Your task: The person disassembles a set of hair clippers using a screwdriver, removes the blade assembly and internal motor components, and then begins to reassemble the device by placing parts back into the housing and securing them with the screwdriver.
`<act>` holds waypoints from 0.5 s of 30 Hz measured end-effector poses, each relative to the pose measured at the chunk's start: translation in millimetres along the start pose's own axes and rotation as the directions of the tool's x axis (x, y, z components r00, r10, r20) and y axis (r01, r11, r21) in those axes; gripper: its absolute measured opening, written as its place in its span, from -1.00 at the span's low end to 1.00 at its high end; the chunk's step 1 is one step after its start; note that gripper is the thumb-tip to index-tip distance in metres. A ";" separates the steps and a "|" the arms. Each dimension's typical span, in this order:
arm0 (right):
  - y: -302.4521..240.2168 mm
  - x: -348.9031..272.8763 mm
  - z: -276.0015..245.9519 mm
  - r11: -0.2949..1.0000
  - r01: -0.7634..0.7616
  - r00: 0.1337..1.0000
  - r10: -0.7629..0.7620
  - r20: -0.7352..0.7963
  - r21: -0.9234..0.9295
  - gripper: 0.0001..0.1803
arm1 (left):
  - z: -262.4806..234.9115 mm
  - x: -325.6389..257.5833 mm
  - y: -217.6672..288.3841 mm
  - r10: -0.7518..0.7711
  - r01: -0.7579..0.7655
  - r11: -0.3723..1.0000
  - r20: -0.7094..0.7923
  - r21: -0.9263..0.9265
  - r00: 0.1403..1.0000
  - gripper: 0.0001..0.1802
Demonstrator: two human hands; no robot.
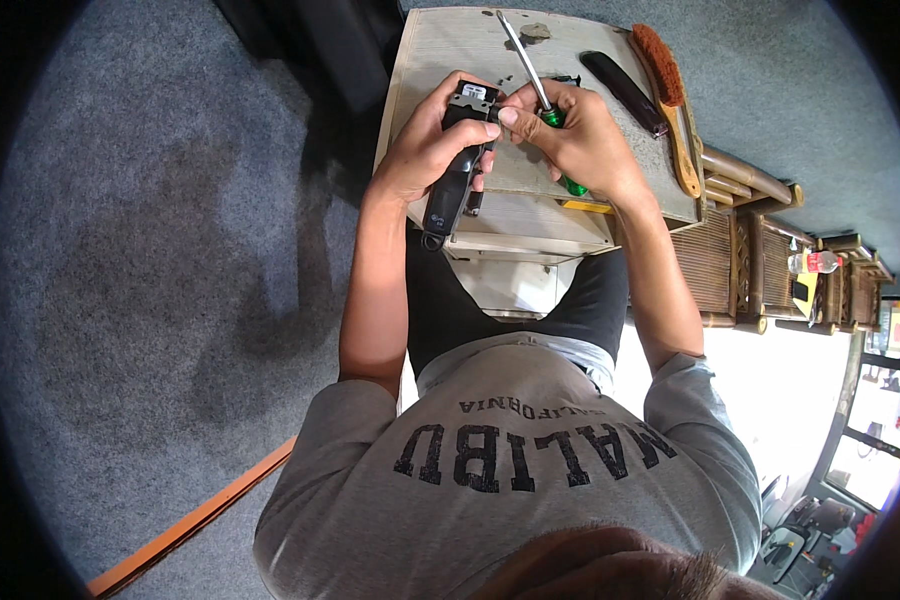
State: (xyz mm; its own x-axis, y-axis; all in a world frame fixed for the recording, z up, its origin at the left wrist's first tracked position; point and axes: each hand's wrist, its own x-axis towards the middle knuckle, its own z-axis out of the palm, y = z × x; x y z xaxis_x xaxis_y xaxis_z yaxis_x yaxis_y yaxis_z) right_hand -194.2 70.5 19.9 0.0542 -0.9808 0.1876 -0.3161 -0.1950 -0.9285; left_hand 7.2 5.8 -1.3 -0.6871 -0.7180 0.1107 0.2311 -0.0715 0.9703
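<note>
My left hand (432,150) is wrapped round a black hair clipper (452,192), its metal-edged head pointing away from me and its hanging loop toward me. The thumb presses along the clipper's side. A screwdriver (526,58) with a green handle lies across my right hand (582,135), its bare shaft pointing up and away. My right thumb and forefinger pinch together right beside the clipper head; whatever is between them is too small to make out. Both hands are over the pale tabletop (440,45). A small black part (568,79) shows just beyond my right fingers.
On the table's right side lie a long dark casing (622,90) and a wooden-handled brush (682,150) with orange bristles. Tiny dark pieces (508,78) rest near a stain. Bamboo furniture (705,260) stands to the right, with a bottle (815,262) on it.
</note>
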 end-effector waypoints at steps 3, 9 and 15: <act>1.7 1.4 -0.5 0.997 -0.042 0.998 0.040 0.040 0.071 -0.68 | 0.4 -0.3 0.4 0.002 -0.002 1.000 0.005 -0.006 1.000 -0.66; -0.7 -0.7 4.4 0.984 -0.096 0.995 0.092 0.035 0.147 -0.73 | 1.7 -0.9 1.4 0.003 -0.004 1.000 -0.014 -0.013 1.000 -0.65; 2.1 -6.6 11.2 0.973 0.145 0.978 -0.169 -0.125 -0.181 -0.73 | -0.2 -2.5 0.2 0.007 -0.007 1.000 0.001 0.000 1.000 -0.65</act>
State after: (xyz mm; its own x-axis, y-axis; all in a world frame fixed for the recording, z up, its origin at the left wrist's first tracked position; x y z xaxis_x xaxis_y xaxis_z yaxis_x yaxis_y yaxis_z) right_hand -184.6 76.4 13.2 -0.0119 -0.9250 0.3798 -0.4708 -0.3299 -0.8182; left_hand 9.1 7.5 -1.4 -0.6859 -0.7180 0.1181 0.2363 -0.0663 0.9694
